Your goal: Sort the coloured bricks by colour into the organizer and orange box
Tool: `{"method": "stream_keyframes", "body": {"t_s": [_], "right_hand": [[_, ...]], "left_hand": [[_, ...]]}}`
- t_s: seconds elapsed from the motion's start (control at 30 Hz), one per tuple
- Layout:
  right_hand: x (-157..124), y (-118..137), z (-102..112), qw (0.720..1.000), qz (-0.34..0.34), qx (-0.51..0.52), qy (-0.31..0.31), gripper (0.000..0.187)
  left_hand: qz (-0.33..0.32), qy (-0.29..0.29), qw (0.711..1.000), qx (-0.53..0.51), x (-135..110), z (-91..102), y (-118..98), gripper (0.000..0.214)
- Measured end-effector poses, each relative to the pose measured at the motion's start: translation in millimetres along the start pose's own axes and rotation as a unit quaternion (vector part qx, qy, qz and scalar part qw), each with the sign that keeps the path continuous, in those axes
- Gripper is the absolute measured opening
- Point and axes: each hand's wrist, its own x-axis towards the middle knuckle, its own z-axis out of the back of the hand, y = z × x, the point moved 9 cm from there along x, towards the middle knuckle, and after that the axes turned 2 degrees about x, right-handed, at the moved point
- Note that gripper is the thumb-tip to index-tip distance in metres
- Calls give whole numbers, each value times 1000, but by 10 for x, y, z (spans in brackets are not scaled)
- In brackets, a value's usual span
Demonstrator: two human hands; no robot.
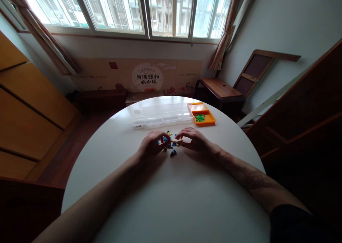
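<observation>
On the white round table, a loose pile of small building bricks (173, 143) in blue, brown and pale yellow lies between my two hands. My left hand (153, 142) curves around the pile's left side, thumb and fingers apart, with blue bricks showing in the gap. From the right, my right hand (196, 139) reaches to the pile, its thumb apart from the bent fingers and the fingertips close to the bricks. Neither hand shows a brick held. A few dark and blue bricks (173, 153) lie a little nearer to me.
Behind the pile stands a row of clear plastic boxes (153, 116). At its right end is an orange tray (211, 120) holding small green bricks (199, 117). Past the white table (171, 200) are a wooden stool (220, 86) and a window.
</observation>
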Motion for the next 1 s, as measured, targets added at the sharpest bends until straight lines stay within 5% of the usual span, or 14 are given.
{"method": "stream_keyframes", "body": {"t_s": [1.0], "right_hand": [[4, 122, -148, 1000, 15, 14, 19, 15]], "left_hand": [[-56, 36, 998, -16, -93, -109, -130, 22]]}}
